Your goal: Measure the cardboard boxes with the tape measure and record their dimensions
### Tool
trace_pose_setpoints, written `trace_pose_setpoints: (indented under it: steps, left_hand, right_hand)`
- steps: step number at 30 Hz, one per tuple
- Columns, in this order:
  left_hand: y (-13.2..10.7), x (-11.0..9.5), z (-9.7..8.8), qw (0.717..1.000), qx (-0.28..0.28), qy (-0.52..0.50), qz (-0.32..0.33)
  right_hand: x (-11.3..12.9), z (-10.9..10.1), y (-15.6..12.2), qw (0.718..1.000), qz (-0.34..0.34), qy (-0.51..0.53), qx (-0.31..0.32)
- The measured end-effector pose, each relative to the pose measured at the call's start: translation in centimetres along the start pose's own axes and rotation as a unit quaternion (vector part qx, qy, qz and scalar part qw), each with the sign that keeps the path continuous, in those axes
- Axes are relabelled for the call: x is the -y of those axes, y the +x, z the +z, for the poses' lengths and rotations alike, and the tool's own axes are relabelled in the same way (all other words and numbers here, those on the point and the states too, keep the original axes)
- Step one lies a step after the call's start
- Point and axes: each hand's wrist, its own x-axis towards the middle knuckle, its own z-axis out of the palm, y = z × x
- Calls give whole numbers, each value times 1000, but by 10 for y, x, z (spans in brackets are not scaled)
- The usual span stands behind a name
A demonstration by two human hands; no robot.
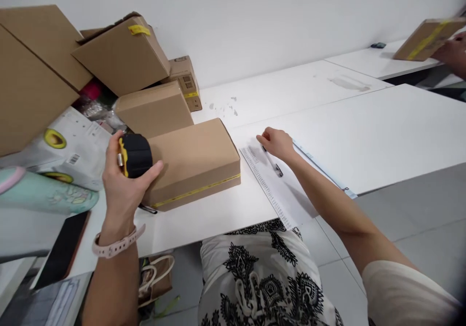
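My left hand (125, 185) is wrapped round a black and yellow tape measure (136, 155), held at the left end of a closed cardboard box (192, 158). Yellow tape runs along the box's near side. On the right, my right hand (277, 144) is over an open spiral notebook (291, 195), its fingers curled together at the far end of a clear pen (271, 161) with a black clip. The fingertips partly hide that end of the pen.
More cardboard boxes (120, 54) are stacked at the back left. A mint bottle (54, 190) and dark phone (61, 248) lie left. A light-blue strip (324, 168) lies along the notebook's right side. Far right, another person's hand (453, 54) holds a taped box (424, 40).
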Motion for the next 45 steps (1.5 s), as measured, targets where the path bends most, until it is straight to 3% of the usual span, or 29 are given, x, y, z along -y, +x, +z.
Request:
trace_pose_setpoints:
  steps: [4, 6, 9, 12, 14, 16, 17, 19, 22, 24, 26, 31, 37, 41, 45]
  left_hand:
    - [13, 0, 18, 989, 101, 96, 49]
    - [19, 2, 27, 983, 115, 129, 55]
    - [28, -2, 33, 977, 106, 174, 59]
    - [20, -20, 37, 968, 31, 207, 140]
    - [-1, -38, 48, 951, -22, 194, 238]
    - [-34, -56, 71, 930, -28, 94, 353]
    - [-53, -64, 87, 904, 4, 29, 427]
    - [-89, -74, 124, 868, 152, -32, 472]
    - [-125, -76, 178, 843, 309, 28, 439]
    - [-134, -73, 203, 841, 358, 96, 394]
    - [-136, -69, 217, 837, 383, 144, 363]
    - [-136, -67, 220, 833, 398, 160, 350]
    - [-137, -68, 218, 841, 377, 157, 356]
    - [-136, -68, 219, 844, 370, 150, 357]
    - [-138, -67, 219, 848, 359, 148, 359]
  right_hand:
    - [-32, 5, -10, 991, 19, -114, 64]
    - [-36, 10, -15, 986, -4, -134, 102]
    - [-39, 15, -18, 984, -48, -113, 128]
    - [-47, 13, -16, 988, -54, 60, 134]
    - [-53, 10, -14, 952, -28, 269, 143]
    - [-58, 7, -12, 881, -13, 450, 144]
    - [-59, 5, -12, 850, -15, 507, 139]
    - [-59, 5, -12, 817, -28, 562, 125]
    - [-57, 11, -13, 822, -28, 560, 95]
    - [-54, 18, -15, 839, -12, 539, 71]
    - [-51, 24, -17, 845, 6, 529, 72]
    - [-44, 37, -22, 819, 25, 542, 186]
    - [-42, 42, -29, 866, 19, 487, 115]
    - [-43, 40, -32, 869, -16, 477, 133]
    - [-44, 40, -33, 882, 0, 452, 131]
